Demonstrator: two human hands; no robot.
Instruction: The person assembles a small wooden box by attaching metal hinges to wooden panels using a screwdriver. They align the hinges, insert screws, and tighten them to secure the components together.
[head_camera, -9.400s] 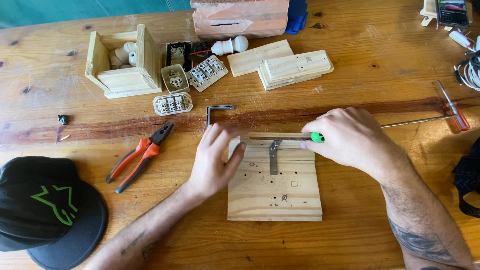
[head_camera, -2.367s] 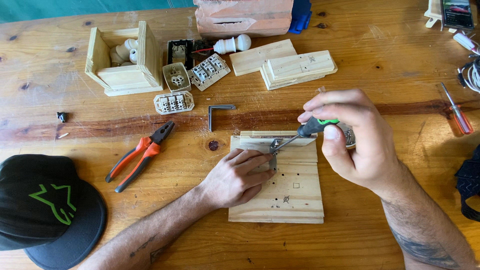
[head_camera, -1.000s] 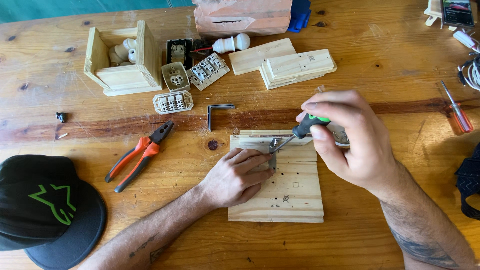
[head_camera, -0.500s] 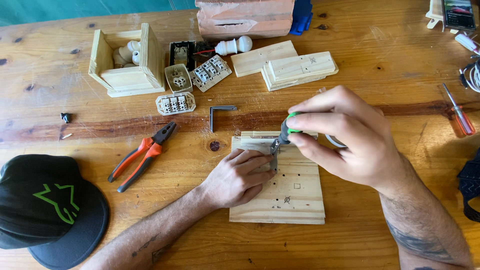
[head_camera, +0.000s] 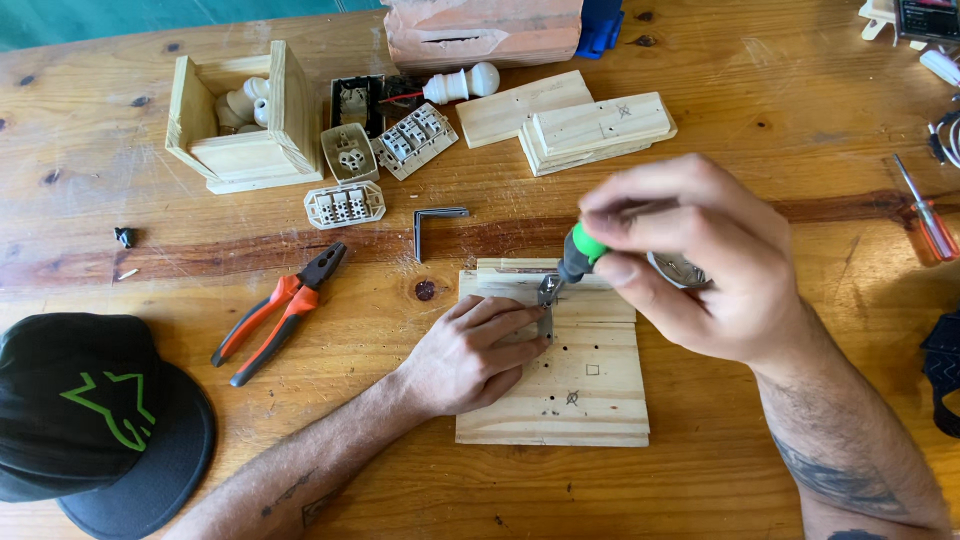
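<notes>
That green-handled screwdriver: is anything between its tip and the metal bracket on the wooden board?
Nothing visible is. The right hand holds the screwdriver tilted down onto the bracket, and its tip seems to meet the bracket's top. The left hand rests on the wooden board, fingertips beside the bracket, not under the tool.

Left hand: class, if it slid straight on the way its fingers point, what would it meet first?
Probably the metal bracket on the wooden board; the left hand fingertips already seem to touch it.
</notes>
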